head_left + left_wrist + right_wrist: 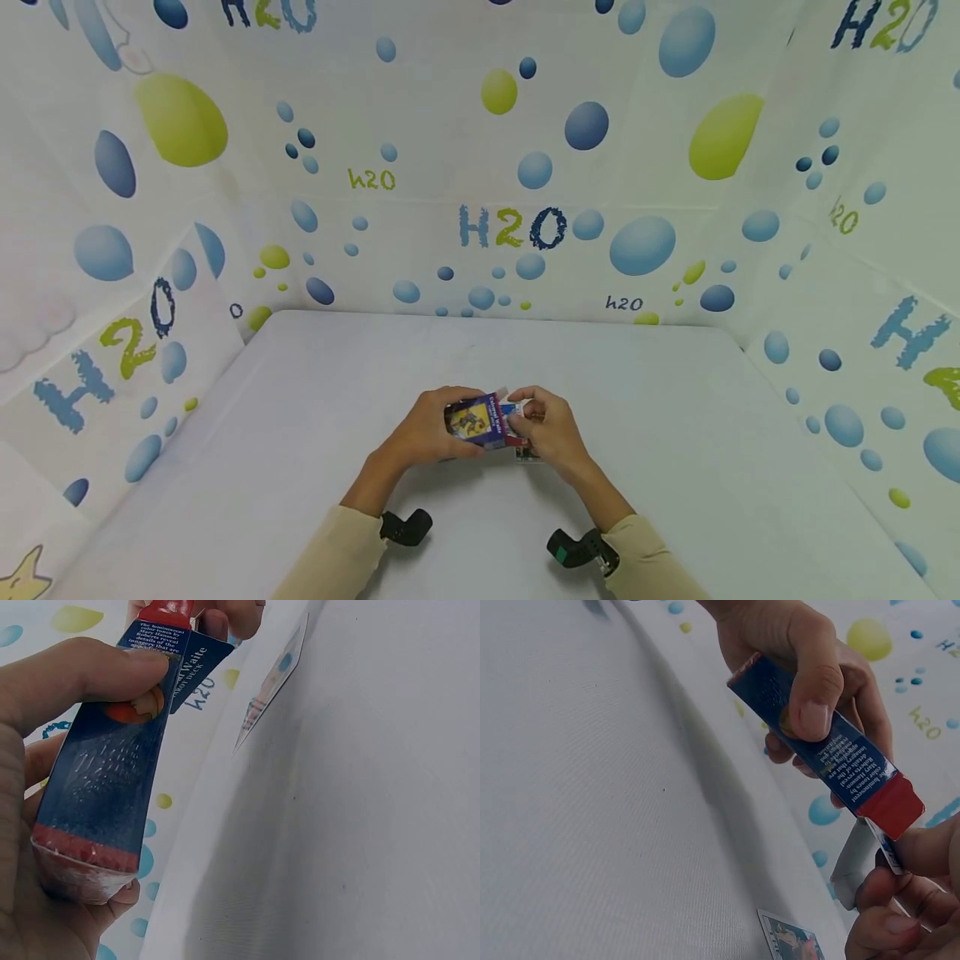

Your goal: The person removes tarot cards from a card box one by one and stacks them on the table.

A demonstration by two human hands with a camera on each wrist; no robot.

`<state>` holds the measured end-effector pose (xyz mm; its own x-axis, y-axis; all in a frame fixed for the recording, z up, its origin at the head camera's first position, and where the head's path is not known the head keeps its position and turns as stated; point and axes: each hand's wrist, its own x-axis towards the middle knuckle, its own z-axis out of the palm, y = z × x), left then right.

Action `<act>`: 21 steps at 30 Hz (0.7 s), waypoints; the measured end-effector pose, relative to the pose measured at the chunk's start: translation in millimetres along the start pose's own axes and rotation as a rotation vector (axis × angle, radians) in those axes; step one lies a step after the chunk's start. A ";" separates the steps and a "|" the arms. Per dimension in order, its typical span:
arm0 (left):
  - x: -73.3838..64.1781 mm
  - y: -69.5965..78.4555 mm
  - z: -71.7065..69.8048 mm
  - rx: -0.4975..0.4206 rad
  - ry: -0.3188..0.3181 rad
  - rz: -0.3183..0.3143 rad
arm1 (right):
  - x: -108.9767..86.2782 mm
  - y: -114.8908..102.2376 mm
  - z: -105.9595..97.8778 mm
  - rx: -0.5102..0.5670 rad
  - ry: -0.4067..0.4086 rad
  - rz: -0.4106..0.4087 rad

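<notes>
My left hand (429,427) grips a dark blue tarot deck box (471,421), thumb along one narrow side and fingers behind. The box has a yellow picture on its front, and its right end is open. At that end my right hand (557,432) pinches a card (889,853) between thumb and fingers, partly out of the box. In the right wrist view a red flap (892,806) and a pale flap (852,861) stick out of the opening. Below the right hand another card (793,937) lies face up; the fingers hide part of it in the head view.
A white cloth covers the table (300,400). Behind it and at both sides hang white curtains (435,125) printed with blue and green drops and H2O lettering. Black wrist cameras (407,528) sit on both forearms, just above the cloth.
</notes>
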<state>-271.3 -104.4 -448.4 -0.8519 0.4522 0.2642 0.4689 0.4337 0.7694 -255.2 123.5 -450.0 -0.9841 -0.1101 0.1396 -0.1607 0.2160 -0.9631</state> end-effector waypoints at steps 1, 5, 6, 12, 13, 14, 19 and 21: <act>-0.1 -0.4 -0.4 0.005 0.003 -0.003 | 0.5 0.6 -0.2 -0.018 0.014 0.002; 0.1 -1.5 -1.8 0.031 0.013 -0.014 | 0.6 -0.1 -1.5 -0.083 0.075 0.023; 0.3 -1.8 -1.9 0.038 0.014 -0.013 | 0.6 -0.2 -2.0 -0.094 0.089 0.023; -0.7 -2.3 -3.7 0.048 0.012 -0.033 | 0.0 -0.8 -4.4 -0.126 0.141 0.007; -1.2 -2.4 -4.2 0.047 0.015 -0.044 | -0.1 -0.7 -4.6 -0.130 0.144 0.003; -1.7 -2.3 -4.9 0.045 0.018 -0.055 | -0.2 -0.6 -4.8 -0.136 0.145 0.001; -3.0 -3.3 -7.4 0.036 0.023 -0.079 | -0.5 -0.1 -5.2 -0.151 0.155 0.000; -2.7 -4.0 -7.7 0.041 0.022 -0.082 | -0.5 0.3 -5.5 -0.150 0.159 0.001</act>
<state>-272.7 -113.4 -447.7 -0.8924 0.3971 0.2143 0.4062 0.4999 0.7649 -255.2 128.9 -449.1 -0.9819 0.0421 0.1846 -0.1576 0.3591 -0.9199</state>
